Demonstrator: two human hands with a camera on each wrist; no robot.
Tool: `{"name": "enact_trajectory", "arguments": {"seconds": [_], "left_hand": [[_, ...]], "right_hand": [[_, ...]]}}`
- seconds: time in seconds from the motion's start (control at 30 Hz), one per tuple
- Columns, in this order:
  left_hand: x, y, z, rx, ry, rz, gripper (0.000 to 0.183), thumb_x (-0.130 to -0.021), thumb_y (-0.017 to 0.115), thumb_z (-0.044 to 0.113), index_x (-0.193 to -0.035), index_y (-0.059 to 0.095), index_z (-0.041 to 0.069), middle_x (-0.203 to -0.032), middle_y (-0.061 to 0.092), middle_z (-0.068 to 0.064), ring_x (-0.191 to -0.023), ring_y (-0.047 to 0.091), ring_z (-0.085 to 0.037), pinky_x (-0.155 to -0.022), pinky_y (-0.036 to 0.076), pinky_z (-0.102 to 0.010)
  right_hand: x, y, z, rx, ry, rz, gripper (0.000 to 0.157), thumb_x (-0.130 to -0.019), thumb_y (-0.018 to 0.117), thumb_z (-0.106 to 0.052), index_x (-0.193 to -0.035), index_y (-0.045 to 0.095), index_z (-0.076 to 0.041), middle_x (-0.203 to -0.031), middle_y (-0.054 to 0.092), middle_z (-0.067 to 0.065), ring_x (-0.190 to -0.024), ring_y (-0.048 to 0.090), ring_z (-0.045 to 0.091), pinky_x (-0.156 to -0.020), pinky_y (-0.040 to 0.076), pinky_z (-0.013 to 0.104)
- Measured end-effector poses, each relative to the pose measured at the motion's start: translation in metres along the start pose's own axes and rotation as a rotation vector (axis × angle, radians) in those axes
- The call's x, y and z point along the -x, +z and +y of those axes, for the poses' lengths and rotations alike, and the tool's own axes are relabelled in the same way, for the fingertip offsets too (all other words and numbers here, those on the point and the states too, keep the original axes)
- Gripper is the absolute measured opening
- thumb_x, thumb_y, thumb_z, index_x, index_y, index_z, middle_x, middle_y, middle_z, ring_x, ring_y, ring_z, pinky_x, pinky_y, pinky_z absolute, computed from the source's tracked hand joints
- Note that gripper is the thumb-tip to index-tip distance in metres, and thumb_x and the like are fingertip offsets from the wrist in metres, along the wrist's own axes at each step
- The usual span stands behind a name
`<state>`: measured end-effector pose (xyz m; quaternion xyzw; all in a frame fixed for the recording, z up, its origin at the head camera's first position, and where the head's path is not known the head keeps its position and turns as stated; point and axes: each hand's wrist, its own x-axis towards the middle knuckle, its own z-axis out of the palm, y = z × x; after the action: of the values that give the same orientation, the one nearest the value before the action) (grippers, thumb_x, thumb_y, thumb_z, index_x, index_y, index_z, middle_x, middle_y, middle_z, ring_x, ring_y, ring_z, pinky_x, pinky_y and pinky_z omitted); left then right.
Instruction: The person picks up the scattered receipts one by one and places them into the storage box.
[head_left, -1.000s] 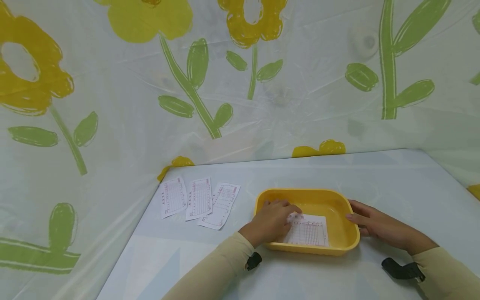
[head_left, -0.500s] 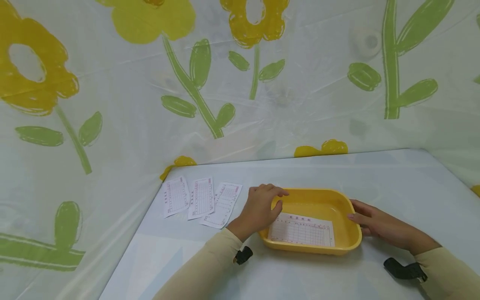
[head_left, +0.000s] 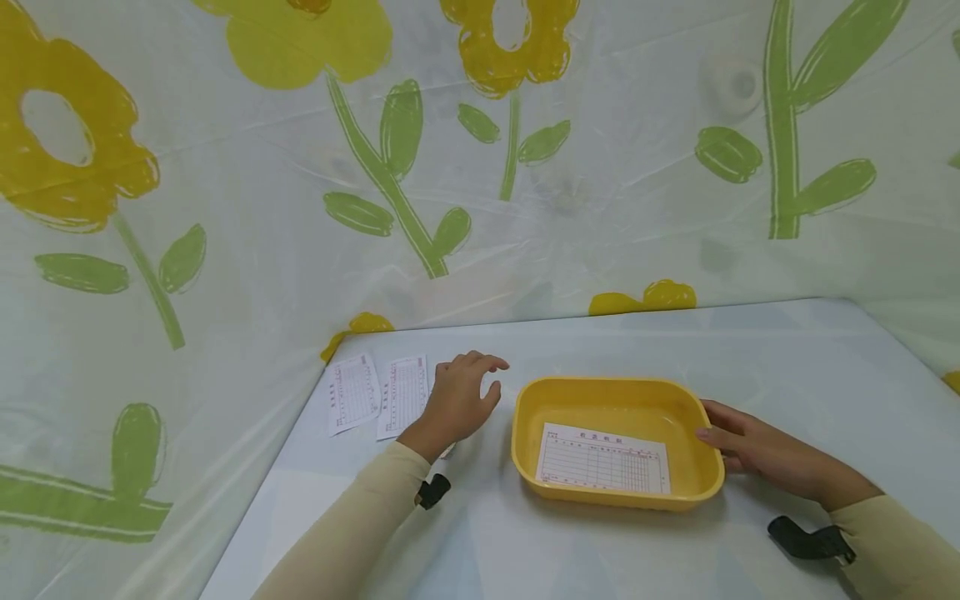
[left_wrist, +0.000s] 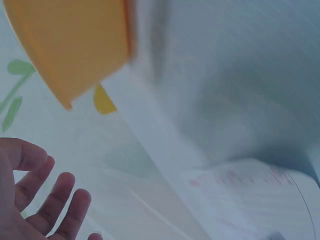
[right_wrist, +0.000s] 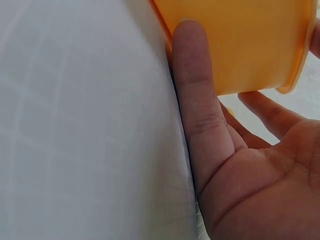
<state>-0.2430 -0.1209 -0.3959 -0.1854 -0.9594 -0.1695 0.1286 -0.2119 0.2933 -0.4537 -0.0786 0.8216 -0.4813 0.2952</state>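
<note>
A yellow plastic tray point(head_left: 622, 408) stands on the table, with a printed paper form point(head_left: 603, 462) lying flat in it. At its right end my right hand point(head_left: 757, 446) holds the rim, thumb over the edge; in the right wrist view one finger lies straight along the tray's outer wall point(right_wrist: 250, 50). My left hand point(head_left: 459, 400) hovers left of the tray, fingers loosely bent and holding nothing. Two more forms point(head_left: 352, 392) lie at the table's left. A third is mostly hidden beneath the left hand and wrist; a form point(left_wrist: 250, 205) shows blurred in the left wrist view.
The white table point(head_left: 570, 550) meets a hanging sheet point(head_left: 600, 233) with printed flowers at its back and left. A black wrist camera mount point(head_left: 806, 540) sticks out from the right sleeve, another point(head_left: 432, 492) from the left.
My left hand has let go of the form in the tray, lifted out and moved left over the loose forms. The right hand keeps its hold on the tray.
</note>
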Motion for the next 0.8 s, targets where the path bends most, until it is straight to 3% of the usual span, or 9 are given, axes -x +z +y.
{"name": "enact_trajectory", "arguments": {"seconds": [0.3, 0.57, 0.8], "left_hand": [[0.008, -0.005, -0.035, -0.035, -0.112, -0.032, 0.028, -0.095, 0.065, 0.020, -0.123, 0.067, 0.023, -0.120, 0.067, -0.002, -0.112, 0.061, -0.024, -0.097, 0.044, -0.050], [0.014, -0.008, -0.055, -0.033, -0.188, -0.070, 0.030, -0.096, 0.064, 0.022, -0.126, 0.065, 0.021, -0.132, 0.062, -0.008, -0.126, 0.057, -0.029, -0.097, 0.042, -0.053], [0.021, -0.013, -0.075, -0.040, -0.266, -0.085, 0.032, -0.096, 0.064, 0.022, -0.128, 0.064, 0.019, -0.139, 0.057, -0.012, -0.133, 0.052, -0.033, -0.102, 0.039, -0.056]], "right_hand": [[0.000, 0.000, 0.000, 0.001, 0.006, 0.011, 0.084, -0.103, 0.044, -0.049, -0.161, 0.001, -0.006, -0.166, 0.004, 0.027, -0.144, 0.034, 0.045, -0.105, 0.049, 0.048], [0.000, 0.000, 0.002, -0.001, -0.022, -0.001, 0.081, -0.105, 0.043, -0.046, -0.160, 0.000, -0.003, -0.165, 0.004, 0.029, -0.143, 0.035, 0.045, -0.104, 0.050, 0.048], [0.000, 0.000, -0.001, -0.004, -0.003, 0.000, 0.082, -0.104, 0.042, -0.049, -0.160, 0.001, -0.005, -0.166, 0.004, 0.026, -0.147, 0.029, 0.045, -0.105, 0.049, 0.047]]}}
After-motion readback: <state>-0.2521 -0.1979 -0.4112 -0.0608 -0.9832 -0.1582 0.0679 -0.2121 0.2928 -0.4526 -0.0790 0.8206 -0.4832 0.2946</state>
